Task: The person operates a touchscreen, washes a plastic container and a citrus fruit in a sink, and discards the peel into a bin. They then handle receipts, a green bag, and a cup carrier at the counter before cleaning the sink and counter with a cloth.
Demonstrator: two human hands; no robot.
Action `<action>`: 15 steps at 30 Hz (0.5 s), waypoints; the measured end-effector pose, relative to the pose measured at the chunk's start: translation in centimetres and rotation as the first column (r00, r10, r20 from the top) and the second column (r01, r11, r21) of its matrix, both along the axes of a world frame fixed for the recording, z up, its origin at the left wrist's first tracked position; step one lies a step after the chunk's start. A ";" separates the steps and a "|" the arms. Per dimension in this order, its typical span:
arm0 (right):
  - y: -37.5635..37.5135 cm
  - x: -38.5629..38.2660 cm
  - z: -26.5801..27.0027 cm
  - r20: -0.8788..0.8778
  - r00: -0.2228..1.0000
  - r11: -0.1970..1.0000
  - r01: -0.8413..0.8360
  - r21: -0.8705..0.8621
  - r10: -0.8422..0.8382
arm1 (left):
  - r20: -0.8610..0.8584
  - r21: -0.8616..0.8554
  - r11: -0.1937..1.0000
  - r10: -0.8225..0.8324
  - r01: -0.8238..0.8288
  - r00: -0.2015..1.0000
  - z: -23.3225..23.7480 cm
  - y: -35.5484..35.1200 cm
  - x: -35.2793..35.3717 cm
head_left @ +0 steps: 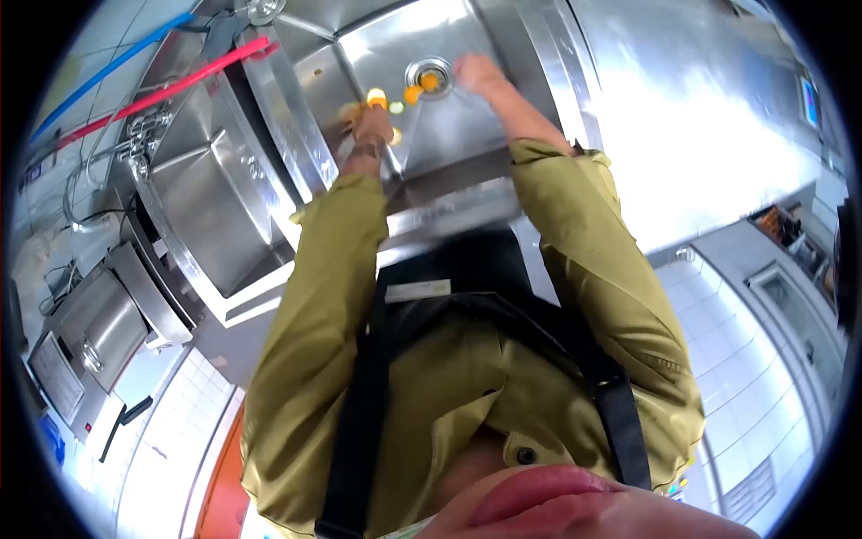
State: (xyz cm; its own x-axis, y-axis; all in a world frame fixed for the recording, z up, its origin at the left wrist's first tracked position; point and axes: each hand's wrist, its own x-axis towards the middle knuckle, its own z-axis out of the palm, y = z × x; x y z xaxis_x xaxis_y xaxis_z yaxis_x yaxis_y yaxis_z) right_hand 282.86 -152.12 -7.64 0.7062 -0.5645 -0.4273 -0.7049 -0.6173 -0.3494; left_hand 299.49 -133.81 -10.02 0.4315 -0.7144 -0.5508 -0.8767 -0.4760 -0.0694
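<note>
Nudged, the orange pieces (413, 94) risked clogging the upper-centre drain (444, 70). The right hand (480, 74) looked clenched; whether the left hand (370, 124) gripped was unclear.

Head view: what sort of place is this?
Probably a commercial kitchen's washing area: a steel sink basin, a second basin to its left, and a broad steel counter to its right.

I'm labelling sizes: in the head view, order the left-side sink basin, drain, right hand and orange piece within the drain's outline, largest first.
1. Left-side sink basin
2. Drain and right hand: too alike to rank
3. Orange piece
</note>
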 end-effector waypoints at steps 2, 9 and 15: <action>1.2 2.6 -4.5 -0.076 0.982 0.964 0.184 0.191 -0.172 | 0.044 -0.061 0.998 -0.017 0.020 0.999 -1.0 -1.3 1.0; 2.8 5.3 -15.5 0.007 0.987 0.983 -0.157 -0.094 0.158 | 0.329 -0.314 0.922 -0.118 0.226 0.937 -7.9 -0.5 -1.3; 2.8 6.5 -15.9 -0.048 0.966 0.954 -0.258 -0.153 0.253 | 0.069 -0.182 0.981 0.086 -0.072 0.994 -8.5 0.1 -2.4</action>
